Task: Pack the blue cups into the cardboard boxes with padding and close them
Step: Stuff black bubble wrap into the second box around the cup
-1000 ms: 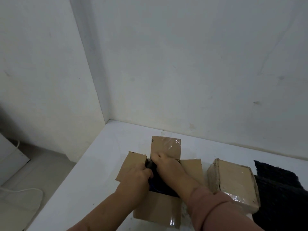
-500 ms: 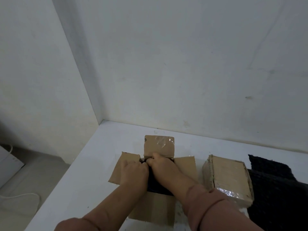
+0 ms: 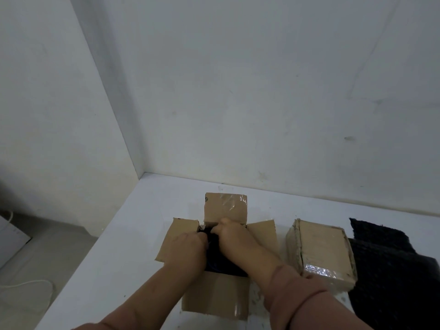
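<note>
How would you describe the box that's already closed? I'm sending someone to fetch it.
On the white table in the room's corner, two cardboard boxes sit side by side. Take the closed box, between the open box the hands are working in and the dark padding. Its flaps are shut and taped; the other's are spread open.

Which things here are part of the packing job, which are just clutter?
In the job:
- open box, flaps spread
- dark padding inside it
- left hand and right hand, both pressing into the box
- closed box, taped
- dark cloth pile, probably spare padding

Lying about:
- white cable on the floor

No cup is visible.
</note>
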The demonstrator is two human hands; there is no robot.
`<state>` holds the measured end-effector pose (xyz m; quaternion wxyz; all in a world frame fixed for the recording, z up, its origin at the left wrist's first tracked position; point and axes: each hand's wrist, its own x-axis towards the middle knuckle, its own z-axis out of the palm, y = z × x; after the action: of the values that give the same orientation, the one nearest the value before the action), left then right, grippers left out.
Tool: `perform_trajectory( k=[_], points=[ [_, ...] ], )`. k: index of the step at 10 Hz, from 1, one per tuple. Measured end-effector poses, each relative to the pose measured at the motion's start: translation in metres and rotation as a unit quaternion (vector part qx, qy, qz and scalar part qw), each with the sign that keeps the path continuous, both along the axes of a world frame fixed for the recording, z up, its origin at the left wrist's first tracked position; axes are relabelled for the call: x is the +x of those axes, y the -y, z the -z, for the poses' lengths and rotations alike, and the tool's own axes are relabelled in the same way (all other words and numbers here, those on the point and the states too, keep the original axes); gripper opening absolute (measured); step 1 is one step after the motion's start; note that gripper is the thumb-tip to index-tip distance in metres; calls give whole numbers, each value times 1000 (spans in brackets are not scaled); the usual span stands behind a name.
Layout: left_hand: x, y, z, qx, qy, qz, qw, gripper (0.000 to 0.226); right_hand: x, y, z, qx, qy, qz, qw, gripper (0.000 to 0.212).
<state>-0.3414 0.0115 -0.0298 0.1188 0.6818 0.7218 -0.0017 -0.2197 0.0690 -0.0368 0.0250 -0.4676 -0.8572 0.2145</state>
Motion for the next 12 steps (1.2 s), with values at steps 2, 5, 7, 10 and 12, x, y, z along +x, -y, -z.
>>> perform_trajectory(
  k=[2,5,7,10,12],
  points=[
    [33,-2,-21,99,211,-88,968,23,55,7,-37,68,-161,125,977,31],
    [217,20,-29,37,378,86,921,21,239,54,-18,91,-272,430,856,23],
    [311,32,23,-212,367,72,903,27,336,82,37,-109,-44,449,886,35],
    [357,8,57,-231,498,-225,805,33,353,101,68,-155,6,317,936,52],
    [368,6,64,-189,480,-171,839,15,358,103,69,-152,-4,301,941,47]
  ],
)
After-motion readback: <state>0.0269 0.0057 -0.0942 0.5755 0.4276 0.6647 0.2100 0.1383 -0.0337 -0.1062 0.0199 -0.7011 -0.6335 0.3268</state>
